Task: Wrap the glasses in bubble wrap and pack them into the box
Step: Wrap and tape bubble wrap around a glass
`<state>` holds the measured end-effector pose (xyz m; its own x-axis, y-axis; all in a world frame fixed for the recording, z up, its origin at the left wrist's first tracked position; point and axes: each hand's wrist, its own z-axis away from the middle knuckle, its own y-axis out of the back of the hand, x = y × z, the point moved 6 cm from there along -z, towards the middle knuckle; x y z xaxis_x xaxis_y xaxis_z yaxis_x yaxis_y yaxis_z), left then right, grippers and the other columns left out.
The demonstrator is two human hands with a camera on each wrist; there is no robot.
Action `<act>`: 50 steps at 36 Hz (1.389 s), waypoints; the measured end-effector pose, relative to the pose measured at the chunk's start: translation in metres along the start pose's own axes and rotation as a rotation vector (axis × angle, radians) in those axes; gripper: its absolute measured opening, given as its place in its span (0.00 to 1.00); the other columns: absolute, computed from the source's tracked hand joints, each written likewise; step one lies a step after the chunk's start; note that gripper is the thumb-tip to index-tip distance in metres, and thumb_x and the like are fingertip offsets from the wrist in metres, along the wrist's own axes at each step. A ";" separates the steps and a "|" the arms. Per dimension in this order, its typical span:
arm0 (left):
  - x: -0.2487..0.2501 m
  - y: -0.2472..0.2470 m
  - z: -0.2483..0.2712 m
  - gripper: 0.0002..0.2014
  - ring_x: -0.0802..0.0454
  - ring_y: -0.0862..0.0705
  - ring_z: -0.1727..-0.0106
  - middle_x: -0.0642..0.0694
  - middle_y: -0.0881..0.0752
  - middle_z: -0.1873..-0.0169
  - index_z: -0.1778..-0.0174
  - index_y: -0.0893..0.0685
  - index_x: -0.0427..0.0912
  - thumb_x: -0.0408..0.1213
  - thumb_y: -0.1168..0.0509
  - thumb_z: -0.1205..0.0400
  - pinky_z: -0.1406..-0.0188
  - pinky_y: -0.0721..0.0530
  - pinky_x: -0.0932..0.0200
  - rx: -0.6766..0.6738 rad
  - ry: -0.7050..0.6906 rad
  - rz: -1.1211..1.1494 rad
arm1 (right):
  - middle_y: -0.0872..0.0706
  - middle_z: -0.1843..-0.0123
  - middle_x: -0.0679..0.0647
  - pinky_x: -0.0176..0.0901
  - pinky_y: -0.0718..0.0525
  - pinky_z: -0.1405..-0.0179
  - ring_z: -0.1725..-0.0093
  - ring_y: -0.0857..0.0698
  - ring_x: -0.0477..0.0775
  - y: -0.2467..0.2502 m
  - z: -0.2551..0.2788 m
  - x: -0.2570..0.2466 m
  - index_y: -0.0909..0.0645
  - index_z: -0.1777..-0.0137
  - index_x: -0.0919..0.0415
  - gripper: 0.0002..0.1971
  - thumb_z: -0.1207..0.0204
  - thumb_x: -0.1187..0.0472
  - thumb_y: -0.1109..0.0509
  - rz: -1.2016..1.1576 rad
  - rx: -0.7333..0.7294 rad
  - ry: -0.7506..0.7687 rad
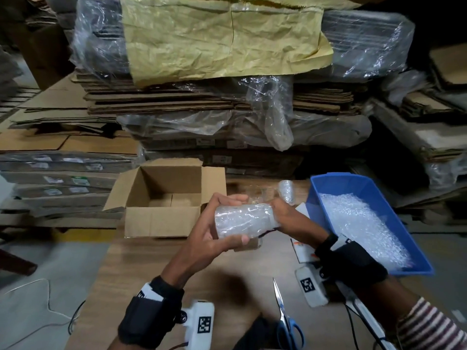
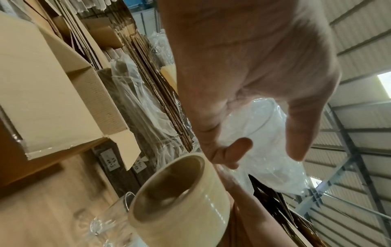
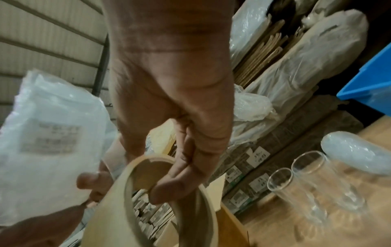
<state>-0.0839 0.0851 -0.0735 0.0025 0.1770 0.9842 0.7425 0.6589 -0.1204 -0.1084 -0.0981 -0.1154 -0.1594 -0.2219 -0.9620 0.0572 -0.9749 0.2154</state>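
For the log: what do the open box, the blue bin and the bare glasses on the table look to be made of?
Open box: plain brown corrugated cardboard, matte; fluted edge and folded flaps show. Blue bin: apparently moulded plastic, smooth with a slight sheen, uniform colour, thin rigid walls. Bare glasses: clear and glossy with thin bright rims, the table visible through them; probably glass, though clear plastic cannot be ruled out.

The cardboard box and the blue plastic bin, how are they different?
The brown cardboard box has flaps folded open; the blue plastic bin has a plain rim with no flaps. The box shows only its bare cardboard floor where the head view sees in, while the bin holds a heap of white bubble wrap. The box sits left of the hands, the bin to their right. Both are open on top and rest on the wooden table.
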 end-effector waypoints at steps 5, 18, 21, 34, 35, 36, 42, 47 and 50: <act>-0.008 0.006 0.002 0.28 0.50 0.17 0.57 0.39 0.16 0.43 0.37 0.25 0.42 0.40 0.20 0.29 0.71 0.20 0.55 0.101 0.023 -0.002 | 0.12 0.70 0.52 0.44 0.12 0.65 0.67 0.13 0.51 0.027 0.007 0.004 0.14 0.58 0.70 0.22 0.12 0.51 0.35 -0.017 0.335 -0.101; -0.013 0.001 0.001 0.25 0.47 0.14 0.59 0.43 0.13 0.48 0.36 0.23 0.53 0.46 0.21 0.27 0.69 0.18 0.55 0.145 0.042 -0.051 | 0.47 0.08 0.59 0.76 0.48 0.15 0.09 0.49 0.59 -0.045 0.062 -0.062 0.45 0.12 0.70 0.38 0.12 0.43 0.45 0.774 0.381 0.589; -0.014 0.003 0.001 0.27 0.50 0.12 0.54 0.52 0.14 0.45 0.35 0.23 0.54 0.48 0.22 0.28 0.67 0.16 0.58 0.140 0.044 -0.100 | 0.54 0.07 0.59 0.69 0.53 0.11 0.08 0.53 0.58 -0.048 0.059 -0.055 0.54 0.11 0.70 0.44 0.15 0.44 0.40 0.606 0.340 0.555; -0.031 0.017 0.005 0.26 0.53 0.16 0.60 0.44 0.12 0.47 0.37 0.22 0.50 0.45 0.20 0.27 0.69 0.18 0.53 0.226 0.073 -0.022 | 0.32 0.12 0.49 0.67 0.40 0.13 0.13 0.35 0.50 -0.036 0.028 0.006 0.44 0.10 0.46 0.44 0.20 0.25 0.40 -0.229 0.187 0.187; -0.032 0.018 0.004 0.25 0.54 0.16 0.59 0.44 0.12 0.46 0.37 0.21 0.50 0.45 0.20 0.27 0.68 0.18 0.54 0.229 0.080 -0.016 | 0.29 0.15 0.52 0.68 0.37 0.14 0.14 0.32 0.53 -0.038 0.026 0.010 0.41 0.11 0.50 0.43 0.19 0.27 0.39 -0.218 0.170 0.182; -0.032 0.018 0.004 0.25 0.55 0.15 0.58 0.45 0.12 0.45 0.37 0.21 0.50 0.44 0.20 0.26 0.66 0.17 0.55 0.235 0.089 -0.011 | 0.25 0.18 0.52 0.67 0.33 0.16 0.17 0.28 0.54 -0.041 0.026 0.014 0.38 0.13 0.52 0.42 0.19 0.29 0.36 -0.197 0.162 0.181; -0.044 0.027 0.004 0.26 0.44 0.12 0.50 0.40 0.12 0.41 0.32 0.21 0.49 0.43 0.21 0.26 0.66 0.16 0.56 0.324 0.166 0.134 | 0.21 0.28 0.42 0.47 0.16 0.32 0.30 0.18 0.42 -0.055 0.027 0.037 0.31 0.28 0.33 0.44 0.42 0.36 0.12 -0.075 0.381 0.147; -0.047 0.031 0.001 0.28 0.47 0.20 0.63 0.41 0.10 0.49 0.31 0.23 0.40 0.40 0.22 0.26 0.74 0.20 0.60 0.343 0.188 0.248 | 0.14 0.33 0.39 0.43 0.23 0.28 0.28 0.19 0.39 -0.073 0.021 0.039 0.32 0.26 0.42 0.36 0.28 0.50 0.15 -0.102 0.265 0.097; -0.049 0.034 0.000 0.28 0.48 0.19 0.62 0.41 0.10 0.48 0.32 0.22 0.40 0.40 0.22 0.26 0.75 0.21 0.60 0.351 0.185 0.284 | 0.08 0.39 0.45 0.34 0.21 0.34 0.32 0.14 0.42 -0.071 0.013 0.042 0.31 0.25 0.42 0.33 0.24 0.56 0.17 -0.139 0.275 0.064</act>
<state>-0.0587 0.0995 -0.1256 0.3147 0.2737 0.9089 0.4247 0.8157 -0.3927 -0.1317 -0.0383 -0.1690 -0.0841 -0.0924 -0.9922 -0.2307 -0.9668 0.1096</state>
